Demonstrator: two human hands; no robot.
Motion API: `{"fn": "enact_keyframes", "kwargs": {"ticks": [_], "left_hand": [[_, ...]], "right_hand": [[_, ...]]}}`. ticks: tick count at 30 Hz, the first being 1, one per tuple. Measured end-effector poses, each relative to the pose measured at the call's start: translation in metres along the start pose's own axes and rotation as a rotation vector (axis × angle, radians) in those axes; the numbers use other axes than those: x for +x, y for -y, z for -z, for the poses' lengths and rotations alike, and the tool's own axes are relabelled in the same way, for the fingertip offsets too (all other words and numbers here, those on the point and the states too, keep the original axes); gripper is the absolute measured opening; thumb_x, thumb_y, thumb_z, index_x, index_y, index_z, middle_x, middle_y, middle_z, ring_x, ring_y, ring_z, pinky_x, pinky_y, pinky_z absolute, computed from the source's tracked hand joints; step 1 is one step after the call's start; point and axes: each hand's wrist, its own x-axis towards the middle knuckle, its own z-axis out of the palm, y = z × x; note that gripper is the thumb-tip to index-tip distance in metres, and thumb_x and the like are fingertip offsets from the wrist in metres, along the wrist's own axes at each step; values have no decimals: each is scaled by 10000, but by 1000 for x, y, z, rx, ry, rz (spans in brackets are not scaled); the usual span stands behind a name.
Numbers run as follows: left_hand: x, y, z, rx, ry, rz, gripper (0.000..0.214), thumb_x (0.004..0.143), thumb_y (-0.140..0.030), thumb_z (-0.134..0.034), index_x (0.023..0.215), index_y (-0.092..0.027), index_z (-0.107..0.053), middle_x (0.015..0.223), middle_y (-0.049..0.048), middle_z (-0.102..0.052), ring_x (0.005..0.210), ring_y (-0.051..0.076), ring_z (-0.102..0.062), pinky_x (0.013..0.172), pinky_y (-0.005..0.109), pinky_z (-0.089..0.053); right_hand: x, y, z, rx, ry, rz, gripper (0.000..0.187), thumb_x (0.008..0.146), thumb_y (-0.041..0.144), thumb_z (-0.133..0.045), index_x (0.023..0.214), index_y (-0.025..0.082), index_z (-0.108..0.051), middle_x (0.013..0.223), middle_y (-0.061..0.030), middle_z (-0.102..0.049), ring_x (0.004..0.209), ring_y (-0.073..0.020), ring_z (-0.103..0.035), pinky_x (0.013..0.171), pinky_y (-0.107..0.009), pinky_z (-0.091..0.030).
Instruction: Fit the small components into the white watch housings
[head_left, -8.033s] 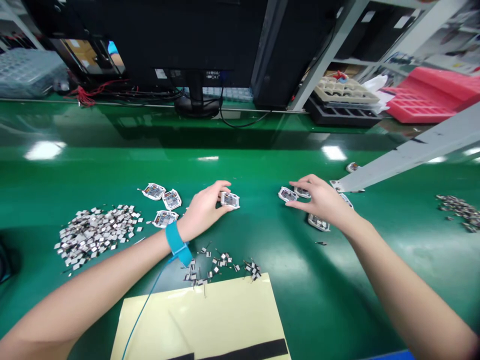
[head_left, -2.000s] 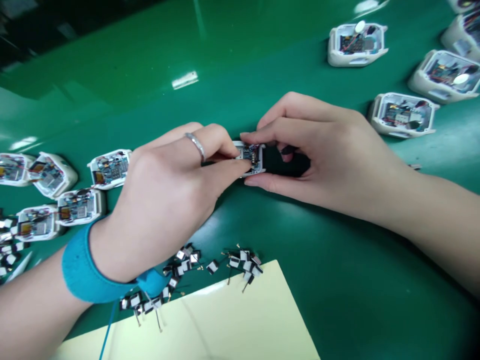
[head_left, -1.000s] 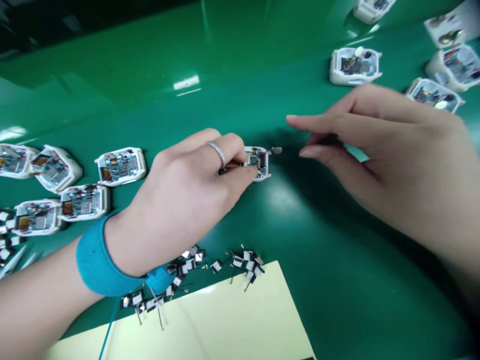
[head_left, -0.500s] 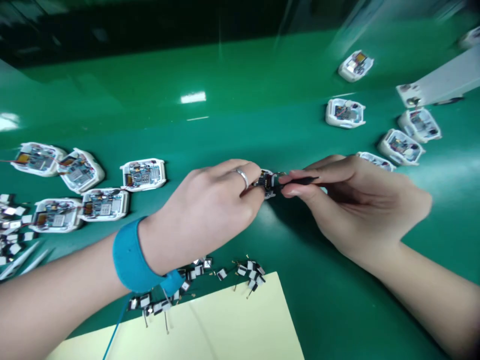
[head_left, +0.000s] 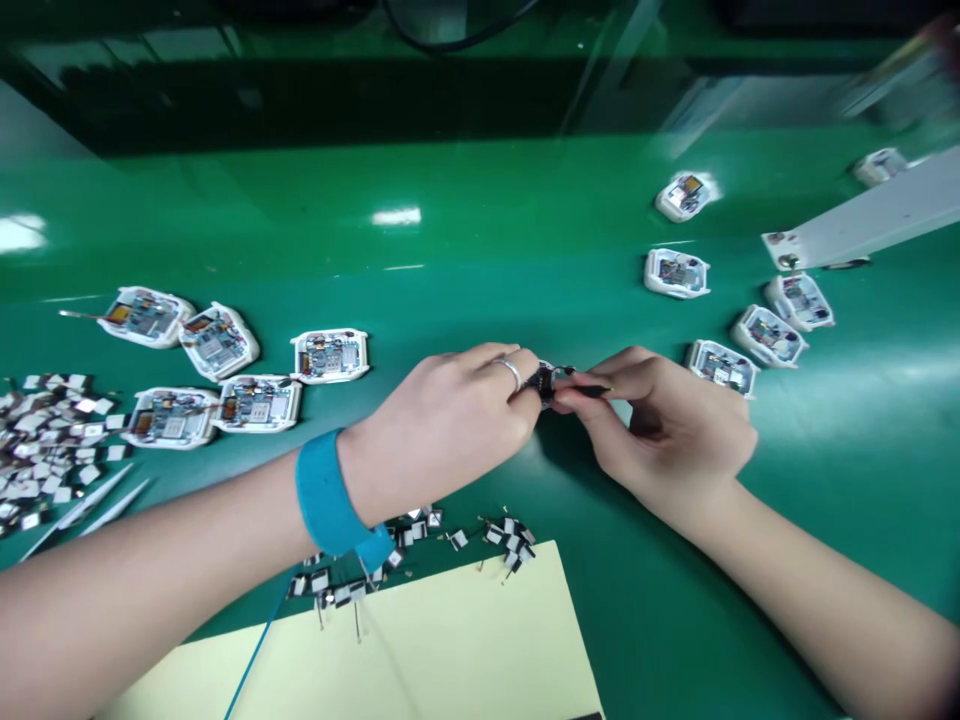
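A small white casing (head_left: 546, 383) with an exposed circuit board is held over the green bench (head_left: 480, 240), between the left hand (head_left: 450, 425) and the right hand (head_left: 667, 430). It is gripped narrowly by the left fingertips (head_left: 527, 380), which hide part of it. A thin black strip (head_left: 592, 390) is pinched by the right fingertips (head_left: 574, 398), with its near end at the casing.

The casing is judged to be light and stiff, but its board and fine wires are likely fragile, so the white rim is the best place to hold it. The strip is likely to be light and easily dropped, and is best held close to its end.

Compared with 1 s earlier, the right hand is no longer open and apart from the casing: it is closed on the strip, right beside the casing. The view is also drawn back, so more of the bench is shown, with 5 casings (head_left: 330, 356) on the left and 6 casings (head_left: 675, 273) on the right.
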Motion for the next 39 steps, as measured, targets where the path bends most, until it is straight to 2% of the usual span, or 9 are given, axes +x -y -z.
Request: {"fn": "enact_keyframes", "kwargs": {"ticks": [5, 8, 11, 14, 17, 20, 24, 30, 39], "left_hand": [[2, -1, 3, -65, 104, 23, 201, 825, -76, -432, 898, -93, -619, 980, 119, -603, 951, 241, -569, 767, 327, -520], [1, -7, 16, -93, 205, 58, 313, 815, -32, -370, 1069, -73, -549, 1039, 141, -576, 994, 257, -538, 827, 365, -484], [-2, -14, 32, -180, 281, 152, 600, 753, 30, -353, 1332, -69, -232, 1064, 138, -561, 853, 215, -574, 736, 320, -498], [-4, -10, 39, -324, 252, 235, 738, 751, 27, -374, 1378, -149, -26, 1069, 99, -543, 802, 184, -561, 717, 294, -480], [0, 4, 31, -471, 217, 235, 723, 786, -10, -416, 1374, -174, -30, 1259, 106, -429, 1150, 221, -401, 935, 343, -383], [4, 17, 17, -609, 309, 208, 722, 819, -86, -470, 1370, -185, -15, 1340, 109, -367, 1265, 232, -262, 1002, 417, -308], [6, 21, 7, -713, 310, 195, 679, 823, -116, -508, 1365, -159, -101, 1260, 102, -468, 1120, 205, -408, 950, 379, -374], [5, 16, 4, -764, 195, 257, 670, 741, -140, -627, 1311, -167, -277, 1147, 96, -548, 1023, 213, -468, 897, 392, -421], [5, 5, 32, -869, 6, 416, 764, 634, -155, -721, 1267, -199, -294, 1022, 49, -589, 803, 142, -588, 762, 300, -505]], "right_hand": [[-1, -3, -2, 147, 43, -116, 195, 734, 53, -606, 669, 176, -469, 655, -4, -582, 599, -100, -577, 521, -202, -479], [2, -6, 5, 244, 33, -222, 166, 778, 84, -560, 716, 197, -454, 691, 4, -573, 634, -115, -579, 540, -230, -491], [8, -5, 19, 197, 33, -230, 80, 848, 125, -456, 828, 200, -437, 756, -11, -531, 686, -122, -549, 595, -261, -483], [15, 2, 26, 99, 174, -198, 78, 856, 110, -423, 836, 182, -445, 727, -10, -498, 653, -118, -508, 579, -254, -444], [17, 9, 19, -23, 342, -125, 62, 832, 95, -475, 821, 150, -502, 741, -25, -524, 653, -113, -510, 579, -233, -445], [16, 11, 7, -156, 364, -54, 54, 826, 136, -506, 813, 111, -552, 750, -61, -545, 672, -150, -526, 597, -274, -468], [8, 14, 2, -340, 356, 66, 155, 826, 124, -471, 746, 73, -594, 702, -104, -548, 626, -203, -511, 569, -350, -466], [7, 23, 5, -444, 388, 120, 181, 807, 75, -443, 695, 80, -586, 680, -91, -534, 600, -193, -508, 530, -326, -463], [32, 39, 23, -507, 305, 191, 123, 781, 67, -476, 701, 97, -564, 667, -70, -539, 603, -176, -499, 525, -304, -438]]}}
